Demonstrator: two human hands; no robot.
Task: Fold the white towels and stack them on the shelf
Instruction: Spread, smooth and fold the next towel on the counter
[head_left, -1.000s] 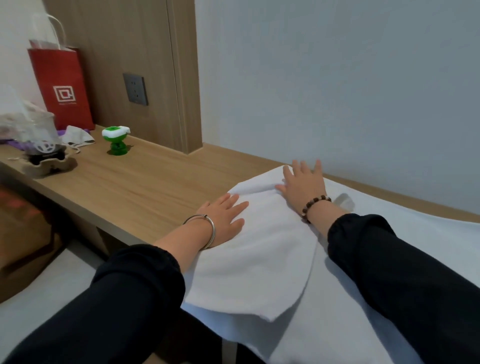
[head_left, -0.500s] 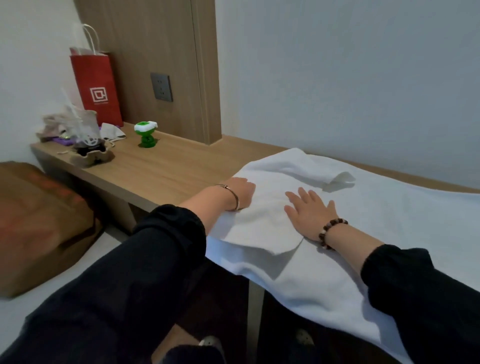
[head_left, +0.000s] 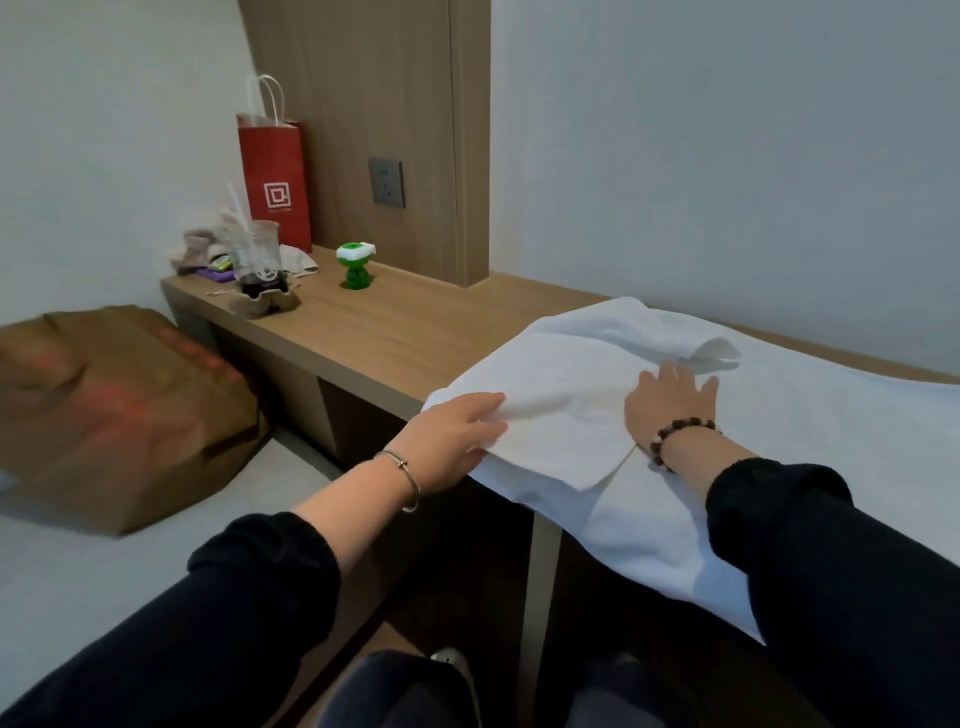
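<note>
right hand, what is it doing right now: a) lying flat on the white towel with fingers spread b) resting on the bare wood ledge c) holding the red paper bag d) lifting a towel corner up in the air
a: the right hand lies palm down on the white towel with its fingers straight and spread, pinching nothing.

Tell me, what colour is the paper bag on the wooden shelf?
The paper bag is red, with a white logo; head view.
</note>
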